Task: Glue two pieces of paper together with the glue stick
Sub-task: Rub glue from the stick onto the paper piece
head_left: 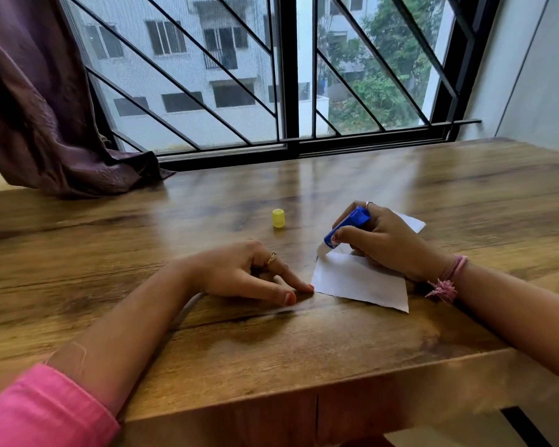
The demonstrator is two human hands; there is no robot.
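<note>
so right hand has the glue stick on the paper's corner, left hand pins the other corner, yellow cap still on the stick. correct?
Not quite: the cap is off, standing on the table beyond the left hand. The head view shows the stick's bare tip on the paper's far-left corner, gripped by the right hand. The left fingertips press at the near-left corner.

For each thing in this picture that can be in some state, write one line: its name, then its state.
Glue stick: uncapped, tilted, tip on the near paper's far left corner.
Yellow cap: off, standing on the table.
Near paper: flat, pinned at its left corner.
Far paper: lying behind the right hand, mostly hidden.
Left hand: fingertips pressing the paper's corner.
Right hand: gripping the glue stick.
</note>
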